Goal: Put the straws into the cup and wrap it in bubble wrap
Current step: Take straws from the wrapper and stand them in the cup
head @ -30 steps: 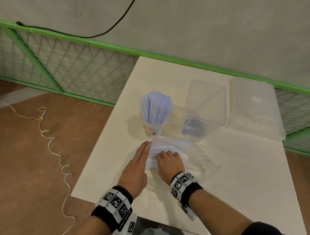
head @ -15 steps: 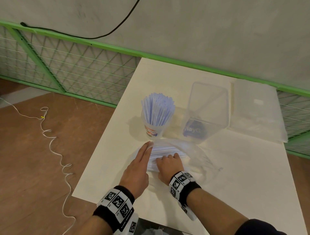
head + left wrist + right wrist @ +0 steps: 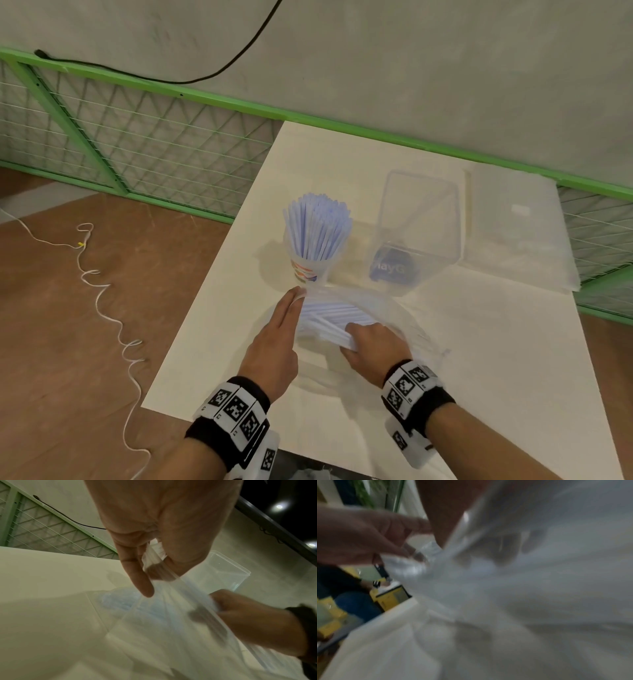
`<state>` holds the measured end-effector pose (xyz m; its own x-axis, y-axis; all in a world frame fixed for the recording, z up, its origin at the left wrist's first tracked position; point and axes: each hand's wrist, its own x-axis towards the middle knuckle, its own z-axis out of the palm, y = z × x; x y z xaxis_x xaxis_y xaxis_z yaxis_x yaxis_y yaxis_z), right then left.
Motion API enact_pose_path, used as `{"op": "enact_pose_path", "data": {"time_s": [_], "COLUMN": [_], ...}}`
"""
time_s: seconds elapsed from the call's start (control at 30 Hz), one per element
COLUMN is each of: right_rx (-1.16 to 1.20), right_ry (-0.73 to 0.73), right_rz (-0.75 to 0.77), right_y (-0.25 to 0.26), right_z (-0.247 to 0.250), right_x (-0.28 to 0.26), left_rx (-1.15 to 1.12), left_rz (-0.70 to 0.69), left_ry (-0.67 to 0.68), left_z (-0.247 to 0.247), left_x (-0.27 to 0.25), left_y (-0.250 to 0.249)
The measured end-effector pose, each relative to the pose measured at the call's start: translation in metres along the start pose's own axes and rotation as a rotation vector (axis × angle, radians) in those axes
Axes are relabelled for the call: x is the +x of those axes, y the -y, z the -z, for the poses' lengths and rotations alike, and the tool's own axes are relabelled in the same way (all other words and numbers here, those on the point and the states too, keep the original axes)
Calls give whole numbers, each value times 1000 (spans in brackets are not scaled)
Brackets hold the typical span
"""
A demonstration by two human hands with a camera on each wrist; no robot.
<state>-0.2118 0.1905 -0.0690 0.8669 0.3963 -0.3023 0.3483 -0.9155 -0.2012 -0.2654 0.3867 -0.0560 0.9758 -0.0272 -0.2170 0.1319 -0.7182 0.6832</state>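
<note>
- Pale blue straws [image 3: 317, 229] stand upright in a printed cup [image 3: 308, 270] near the middle of the white tabletop [image 3: 496, 359].
- More straws [image 3: 334, 317] lie flat inside a clear plastic bag [image 3: 404, 318] just in front of the cup.
- Left hand [image 3: 274, 346]: fingers extended along the bag's left end; the left wrist view shows thumb and fingers pinching the bag's edge [image 3: 154, 559].
- Right hand [image 3: 375, 346]: reaches into the bag, fingers curled around the near ends of the flat straws.
- Clear empty container [image 3: 418, 219] with a blue label stands right of the cup.
- Folded bubble wrap [image 3: 517, 226] lies flat at the far right corner, just beside the container.
- Right wrist view is blurred; only film and both hands can be made out.
</note>
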Motion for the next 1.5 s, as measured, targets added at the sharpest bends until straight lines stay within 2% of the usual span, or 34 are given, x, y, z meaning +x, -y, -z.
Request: {"op": "enact_pose_path", "data": {"time_s": [0.1,0.17,0.23,0.33,0.4,0.47,0.57,0.67,0.83,0.97,1.07,1.33,1.5], "right_rx": [229,519,841,973,971,982,897,911,895,937,876,489,444], "right_ry": [-204,-302,-327,-262,-256,-268,-174,-171,-221,-409,-470,-299,-173], "right_rz": [32,8,-88,-97,-68,-117,-115,-98,46,170,223,221,211], "right_y": [-4,-3,1,9,11,12,15,18,22,24,31,40,44], "right_z": [10,16,23,26,22,19,21,35,101,177,214,214,198], "right_x": [-7,-14,-18,-21,-19,-16,-13,-12,-6,16,43,103,112], "left_rx": [-12,-15,-22,-25,-23,-22,-28,-29,-28,-33,-42,-44,-43], "left_rz": [8,11,6,-13,-17,-13,-8,-2,15,23,20,8,-18], "left_ry": [-8,-13,-13,-13,-13,-12,-15,-7,-1,8,11,21,16], "left_z": [2,3,3,1,1,0,1,1,2,1,2,1,-2], "left_x": [3,4,5,6,6,6,5,4,3,3,3,4,5], "left_y": [0,0,0,1,1,1,1,0,-1,1,-1,2,5]}}
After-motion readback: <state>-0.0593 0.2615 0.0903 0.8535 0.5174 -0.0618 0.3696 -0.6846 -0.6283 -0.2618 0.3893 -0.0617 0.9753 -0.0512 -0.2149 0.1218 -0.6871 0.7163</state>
